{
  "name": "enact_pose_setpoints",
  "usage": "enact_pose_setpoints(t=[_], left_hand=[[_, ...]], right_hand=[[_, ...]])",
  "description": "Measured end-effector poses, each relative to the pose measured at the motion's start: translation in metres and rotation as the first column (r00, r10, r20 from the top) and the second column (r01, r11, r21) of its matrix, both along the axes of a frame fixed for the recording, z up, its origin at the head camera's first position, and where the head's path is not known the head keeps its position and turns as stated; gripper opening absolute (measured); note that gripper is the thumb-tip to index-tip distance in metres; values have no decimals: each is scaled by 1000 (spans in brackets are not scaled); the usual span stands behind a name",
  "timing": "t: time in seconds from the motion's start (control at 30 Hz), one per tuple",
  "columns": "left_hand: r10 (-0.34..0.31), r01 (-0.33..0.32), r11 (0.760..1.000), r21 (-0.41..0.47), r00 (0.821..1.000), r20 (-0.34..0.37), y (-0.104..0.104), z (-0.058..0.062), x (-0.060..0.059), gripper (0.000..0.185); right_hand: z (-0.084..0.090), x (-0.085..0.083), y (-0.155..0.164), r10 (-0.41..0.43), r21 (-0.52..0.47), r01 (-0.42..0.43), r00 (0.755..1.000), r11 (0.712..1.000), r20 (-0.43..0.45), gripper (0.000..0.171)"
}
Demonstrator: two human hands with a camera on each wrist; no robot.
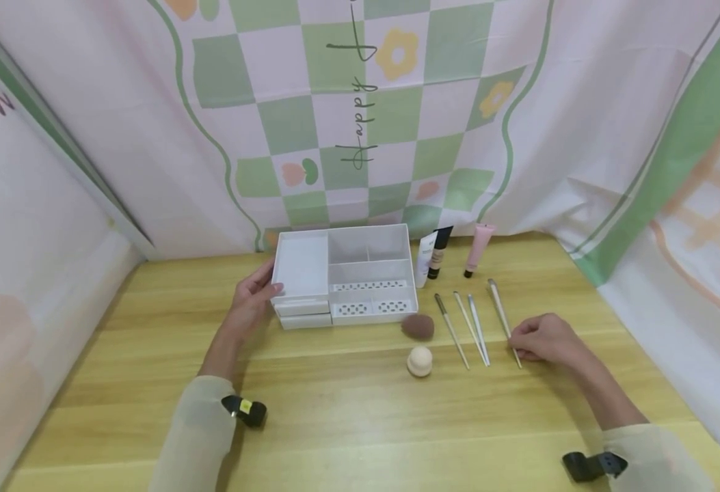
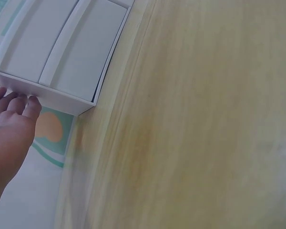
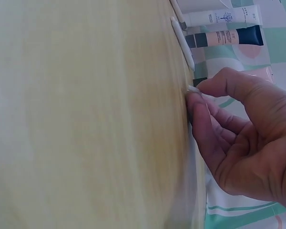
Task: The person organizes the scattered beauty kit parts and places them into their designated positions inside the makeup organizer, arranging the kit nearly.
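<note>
White organizer, one, at the rear of the table: left hand grips its left side, apparently to steady it; pale brush, one, right of three other brushes: right hand pinches its handle thumb to fingers, seemingly suiting its slimness

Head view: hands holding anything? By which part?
Right hand pinches the rightmost brush by its handle, toward the near end. Left hand touches the left side of the organizer.
</note>
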State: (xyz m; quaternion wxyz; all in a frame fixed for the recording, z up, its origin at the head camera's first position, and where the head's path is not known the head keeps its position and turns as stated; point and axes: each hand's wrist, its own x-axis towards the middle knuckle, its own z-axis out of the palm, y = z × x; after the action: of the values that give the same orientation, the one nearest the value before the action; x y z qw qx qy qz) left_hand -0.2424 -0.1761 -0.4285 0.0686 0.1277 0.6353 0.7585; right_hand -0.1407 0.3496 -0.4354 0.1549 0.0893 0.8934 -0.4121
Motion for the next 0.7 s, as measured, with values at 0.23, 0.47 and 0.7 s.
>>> enact_pose_setpoints(t=[0.23,0.47,0.7], left_hand=[[-12,12,1000,23,1000,-11,0,0,-1,66],[-19,21,999,41,999,-33,-1,-2,-2,66],[-17,18,999,41,1000,-18,-1,-3,-2,67]], right_hand=[[2,1,2,-13,-123,15,1000,992,19,34],[5,0,3,-7,-216,8,1000,976,8,40],[3,-1,5,-21,-355,20,1000,935,0,38]])
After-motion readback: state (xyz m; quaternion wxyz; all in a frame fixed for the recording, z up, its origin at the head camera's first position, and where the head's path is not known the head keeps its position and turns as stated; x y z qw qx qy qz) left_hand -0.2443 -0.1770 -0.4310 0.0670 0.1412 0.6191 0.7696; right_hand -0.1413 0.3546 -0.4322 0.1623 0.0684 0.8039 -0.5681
